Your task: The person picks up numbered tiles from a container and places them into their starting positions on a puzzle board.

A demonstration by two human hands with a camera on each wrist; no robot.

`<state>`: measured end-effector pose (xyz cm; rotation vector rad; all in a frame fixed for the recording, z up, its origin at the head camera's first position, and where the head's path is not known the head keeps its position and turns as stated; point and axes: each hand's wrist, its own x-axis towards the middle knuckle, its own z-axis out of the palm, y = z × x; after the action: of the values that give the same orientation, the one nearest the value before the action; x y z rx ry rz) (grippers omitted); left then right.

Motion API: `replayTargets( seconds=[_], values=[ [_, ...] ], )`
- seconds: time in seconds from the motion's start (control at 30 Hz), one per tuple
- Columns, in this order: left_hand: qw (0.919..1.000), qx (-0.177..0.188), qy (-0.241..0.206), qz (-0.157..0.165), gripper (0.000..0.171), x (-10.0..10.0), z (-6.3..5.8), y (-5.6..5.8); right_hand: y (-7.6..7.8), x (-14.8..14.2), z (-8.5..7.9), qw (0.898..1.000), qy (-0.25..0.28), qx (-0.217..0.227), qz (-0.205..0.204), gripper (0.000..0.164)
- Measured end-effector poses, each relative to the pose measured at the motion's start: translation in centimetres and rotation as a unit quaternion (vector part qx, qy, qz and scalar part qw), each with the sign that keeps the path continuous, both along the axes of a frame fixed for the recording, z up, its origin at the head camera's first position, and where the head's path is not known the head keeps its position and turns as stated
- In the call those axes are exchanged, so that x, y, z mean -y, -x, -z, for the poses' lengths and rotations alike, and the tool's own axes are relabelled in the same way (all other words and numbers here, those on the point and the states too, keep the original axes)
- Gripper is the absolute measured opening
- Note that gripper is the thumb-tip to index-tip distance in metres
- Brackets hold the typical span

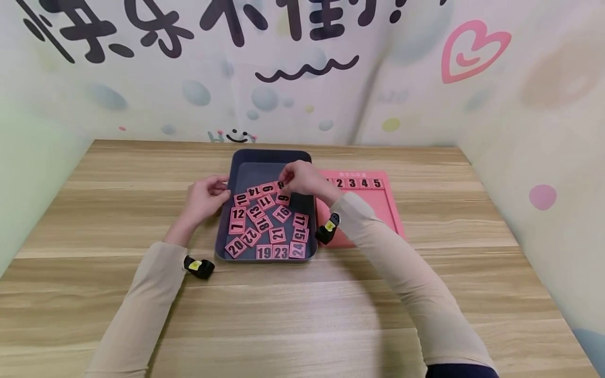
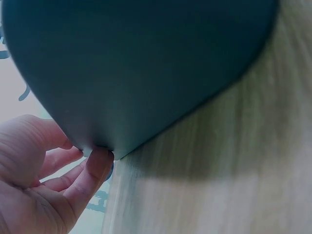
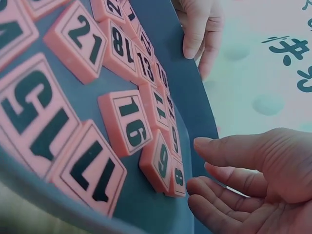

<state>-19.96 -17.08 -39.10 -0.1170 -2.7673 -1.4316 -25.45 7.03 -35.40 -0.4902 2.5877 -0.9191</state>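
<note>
A dark grey tray [image 1: 271, 156] holds several pink number tiles, loosely spread and turned different ways. My left hand [image 1: 202, 198] pinches the tray's left side; in the left wrist view, the thumb [image 2: 95, 168] presses the tray's dark outer wall [image 2: 146, 73]. My right hand [image 1: 306, 181] reaches over the tray's far right part. In the right wrist view, its thumb and fingertips [image 3: 197, 187] are spread apart, right beside the tile marked 8 [image 3: 178, 183]. Against that tile lies another marked 6 or 9 [image 3: 162, 163], with tile 16 [image 3: 126, 122] close by.
Right of the tray lies a pink board [image 1: 368, 202], partly behind my right forearm. A row of tiles ending in 5 [image 1: 377, 183] runs along its top edge. The wooden table [image 1: 283, 315] meets a printed wall cloth [image 1: 293, 105] at the back.
</note>
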Motion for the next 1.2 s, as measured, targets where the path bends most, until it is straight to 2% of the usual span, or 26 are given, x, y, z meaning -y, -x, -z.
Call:
replayTargets(
  seconds=[0.23,0.37,0.7,1.03,1.2],
  values=[
    [1.0000,0.002,-0.001,0.002,0.038,0.0,-0.1,-0.1,-0.2,0.3,0.4,0.999,-0.008,0.029,0.023,0.025],
    [1.0000,0.003,-0.001,0.002,0.037,0.0,-0.1,0.0,-0.3,0.3,0.7,0.999,-0.008,0.027,0.020,0.024],
    [0.9999,0.015,-0.002,-0.002,0.039,0.0,-0.1,0.0,-0.7,-0.1,1.3,0.996,-0.042,-0.042,-0.062,0.022],
    [0.9999,0.017,-0.001,-0.002,0.039,-0.1,0.0,0.1,-0.7,-0.2,1.2,0.991,-0.075,-0.054,-0.097,0.028],
    [0.9997,0.022,-0.005,-0.005,0.039,-0.1,-0.1,0.0,-0.7,-0.2,1.4,0.990,-0.079,-0.057,-0.098,0.026]
  ],
)
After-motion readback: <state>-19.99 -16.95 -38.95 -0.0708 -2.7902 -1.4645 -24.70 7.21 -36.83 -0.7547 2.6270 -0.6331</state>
